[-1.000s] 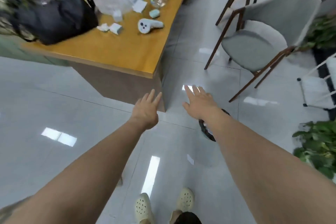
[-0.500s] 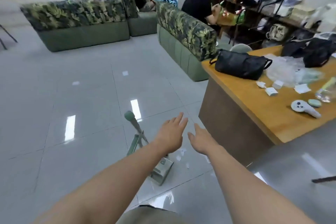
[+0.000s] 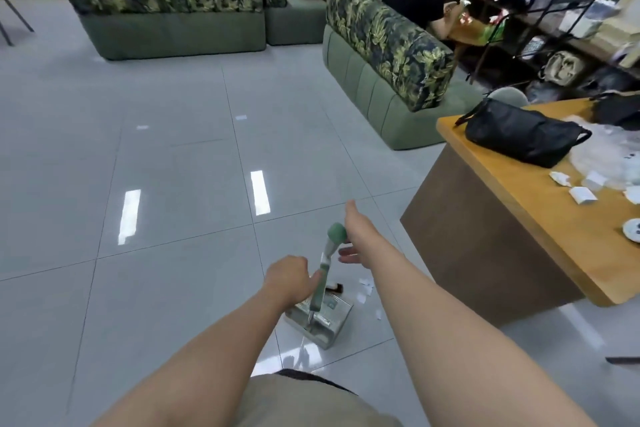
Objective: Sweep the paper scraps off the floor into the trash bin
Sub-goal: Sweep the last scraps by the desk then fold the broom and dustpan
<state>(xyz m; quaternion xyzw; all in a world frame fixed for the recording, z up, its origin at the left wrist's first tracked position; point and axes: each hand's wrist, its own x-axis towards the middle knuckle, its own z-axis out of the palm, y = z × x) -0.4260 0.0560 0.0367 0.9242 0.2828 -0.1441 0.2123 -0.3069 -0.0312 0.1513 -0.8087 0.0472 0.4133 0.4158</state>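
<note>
A broom and dustpan set stands upright on the grey tile floor, with a clear dustpan [image 3: 320,321] at the bottom and green handles [image 3: 330,246] rising from it. My left hand [image 3: 289,281] touches the lower green handle, fingers curled against it. My right hand [image 3: 353,236] is open, just right of the rounded handle top, fingers spread. Small white paper scraps [image 3: 365,288] lie on the floor right of the dustpan. No trash bin is in view.
A wooden desk [image 3: 512,218] stands close on the right, carrying a black bag [image 3: 519,133] and white paper bits. Green leaf-patterned sofas [image 3: 384,55] line the back, with people seated behind them. Open tiled floor [image 3: 138,184] spreads to the left.
The view turned from the desk and chairs to the broom set. Both hands came down to the handles; the left now touches the lower handle, the right sits beside the top.
</note>
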